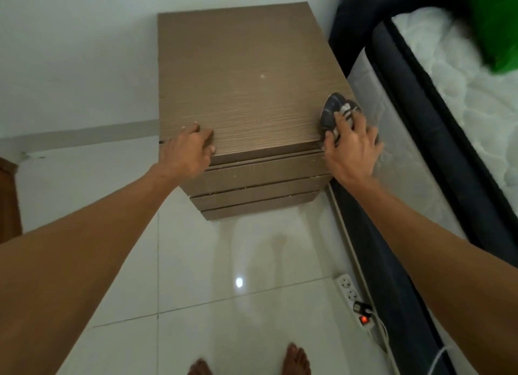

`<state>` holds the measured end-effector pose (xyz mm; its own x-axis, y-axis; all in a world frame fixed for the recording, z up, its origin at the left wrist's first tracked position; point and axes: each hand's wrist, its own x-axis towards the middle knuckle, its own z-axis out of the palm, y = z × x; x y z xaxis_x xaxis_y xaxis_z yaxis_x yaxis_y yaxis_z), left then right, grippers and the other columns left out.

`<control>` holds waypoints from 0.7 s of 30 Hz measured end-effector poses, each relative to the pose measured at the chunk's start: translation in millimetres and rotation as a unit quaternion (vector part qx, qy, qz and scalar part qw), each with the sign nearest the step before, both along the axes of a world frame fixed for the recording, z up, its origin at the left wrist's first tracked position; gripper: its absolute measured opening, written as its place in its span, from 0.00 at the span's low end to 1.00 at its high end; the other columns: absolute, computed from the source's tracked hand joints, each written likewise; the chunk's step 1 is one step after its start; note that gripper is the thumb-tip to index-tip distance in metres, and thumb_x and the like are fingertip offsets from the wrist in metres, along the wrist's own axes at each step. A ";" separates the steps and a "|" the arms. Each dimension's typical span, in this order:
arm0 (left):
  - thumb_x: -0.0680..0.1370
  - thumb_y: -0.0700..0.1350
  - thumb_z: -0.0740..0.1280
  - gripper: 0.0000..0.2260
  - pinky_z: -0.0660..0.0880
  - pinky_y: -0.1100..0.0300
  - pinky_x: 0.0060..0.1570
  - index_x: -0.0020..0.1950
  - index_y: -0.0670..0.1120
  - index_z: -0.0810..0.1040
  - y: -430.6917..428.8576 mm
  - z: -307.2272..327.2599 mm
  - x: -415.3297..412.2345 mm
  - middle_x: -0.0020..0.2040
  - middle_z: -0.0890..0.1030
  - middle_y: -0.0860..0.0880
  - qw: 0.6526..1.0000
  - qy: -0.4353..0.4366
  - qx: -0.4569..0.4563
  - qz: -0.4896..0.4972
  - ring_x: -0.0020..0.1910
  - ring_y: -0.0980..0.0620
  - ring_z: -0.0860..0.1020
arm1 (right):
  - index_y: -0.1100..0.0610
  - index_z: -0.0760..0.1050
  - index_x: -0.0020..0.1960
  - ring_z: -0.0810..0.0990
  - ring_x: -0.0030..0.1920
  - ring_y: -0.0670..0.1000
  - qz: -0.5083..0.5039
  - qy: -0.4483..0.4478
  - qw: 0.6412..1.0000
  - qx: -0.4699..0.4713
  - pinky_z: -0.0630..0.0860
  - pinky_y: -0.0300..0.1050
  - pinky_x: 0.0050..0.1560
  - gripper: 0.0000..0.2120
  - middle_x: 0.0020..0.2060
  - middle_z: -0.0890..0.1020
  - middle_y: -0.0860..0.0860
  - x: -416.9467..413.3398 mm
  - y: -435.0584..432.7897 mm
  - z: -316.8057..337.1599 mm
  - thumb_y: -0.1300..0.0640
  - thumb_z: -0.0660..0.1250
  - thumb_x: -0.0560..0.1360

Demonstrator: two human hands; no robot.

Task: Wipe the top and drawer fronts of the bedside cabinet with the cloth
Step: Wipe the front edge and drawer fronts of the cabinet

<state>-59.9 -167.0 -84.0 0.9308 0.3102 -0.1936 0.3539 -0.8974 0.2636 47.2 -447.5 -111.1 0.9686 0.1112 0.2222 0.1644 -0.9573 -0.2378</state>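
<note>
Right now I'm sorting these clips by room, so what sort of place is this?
Most likely a bedroom: a wooden cabinet with drawers stands beside a quilted mattress on a dark bed frame, and a power strip lies on the glossy tiled floor.

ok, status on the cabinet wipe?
Right hand grips cloth on cabinet top, front-right corner. Left hand rests on front-left edge. Nothing blocking the top.
</note>
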 end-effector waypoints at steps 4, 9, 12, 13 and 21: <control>0.81 0.50 0.59 0.19 0.68 0.42 0.63 0.72 0.49 0.67 20.4 -9.9 -6.7 0.72 0.68 0.45 0.999 -0.042 0.015 -0.018 0.68 0.40 0.68 | 0.52 0.68 0.71 0.66 0.64 0.67 -0.011 -0.010 0.999 -0.036 0.65 0.65 0.61 0.22 0.71 0.66 0.60 14.8 6.3 -20.6 0.47 0.58 0.79; 0.79 0.54 0.62 0.19 0.69 0.44 0.61 0.70 0.53 0.71 31.7 -16.7 -2.6 0.70 0.71 0.50 0.996 -0.084 0.003 -0.016 0.66 0.42 0.71 | 0.58 0.75 0.64 0.65 0.64 0.67 -0.072 0.011 0.993 -0.094 0.63 0.63 0.64 0.22 0.66 0.71 0.61 64.0 7.5 4.9 0.46 0.56 0.77; 0.78 0.55 0.63 0.19 0.69 0.45 0.61 0.68 0.55 0.73 39.6 -21.3 -0.3 0.68 0.73 0.51 0.994 -0.108 0.004 -0.022 0.66 0.44 0.71 | 0.60 0.76 0.59 0.68 0.62 0.65 -0.009 0.009 0.994 -0.108 0.64 0.61 0.63 0.23 0.61 0.74 0.61 53.2 37.2 5.9 0.45 0.55 0.76; 0.78 0.55 0.63 0.18 0.70 0.46 0.61 0.67 0.55 0.74 41.8 -21.5 -1.6 0.67 0.75 0.51 0.993 -0.113 0.005 -0.026 0.65 0.44 0.72 | 0.59 0.77 0.57 0.69 0.61 0.64 0.022 -0.001 0.994 -0.105 0.64 0.61 0.63 0.23 0.60 0.75 0.61 43.4 49.6 2.7 0.45 0.54 0.75; 0.79 0.44 0.62 0.11 0.74 0.49 0.59 0.56 0.49 0.83 64.8 -33.7 -28.5 0.55 0.83 0.47 0.974 -0.224 -0.043 0.006 0.55 0.46 0.78 | 0.51 0.78 0.61 0.70 0.61 0.60 0.180 -0.099 0.976 -0.070 0.62 0.60 0.62 0.24 0.63 0.75 0.57 -40.9 137.0 -21.5 0.42 0.50 0.77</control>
<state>-88.4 -102.2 -117.7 0.9239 0.3225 0.2059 0.1967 -0.8618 0.4675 6.4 -310.5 -132.6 0.8003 0.4798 0.3594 0.5262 -0.8495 -0.0375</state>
